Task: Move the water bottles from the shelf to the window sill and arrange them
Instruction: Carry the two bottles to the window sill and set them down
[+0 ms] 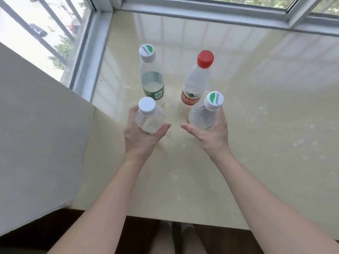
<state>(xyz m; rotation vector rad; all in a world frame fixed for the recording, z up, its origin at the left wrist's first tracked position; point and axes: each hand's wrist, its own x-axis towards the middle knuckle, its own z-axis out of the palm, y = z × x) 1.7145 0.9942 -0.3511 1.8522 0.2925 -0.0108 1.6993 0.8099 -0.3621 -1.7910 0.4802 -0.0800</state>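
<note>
Nearest, at six o'clock: bare forearms reach up over the front edge of the window sill [266,125].
Left hand [142,133]: wrapped around the plain-capped bottle [149,118], thumb at three o'clock, fingers hidden behind.
Right hand [211,131]: clamped on the green-logo bottle [205,114], thumb at nine o'clock.
Held bottles: near mid-sill; both upright, caps up towards the camera, long axes vertical. Whether their bases touch the sill I cannot tell.
Farther, at twelve o'clock: green-label bottle [151,77] and red-capped bottle [197,81] stand upright, apart, neither touched.
Farthest: window frame [201,13].
Doing it well, I'd judge: lower both straight down, bases flat, each lined up under its partner to square off the group, and let go only once they stand steady.
</note>
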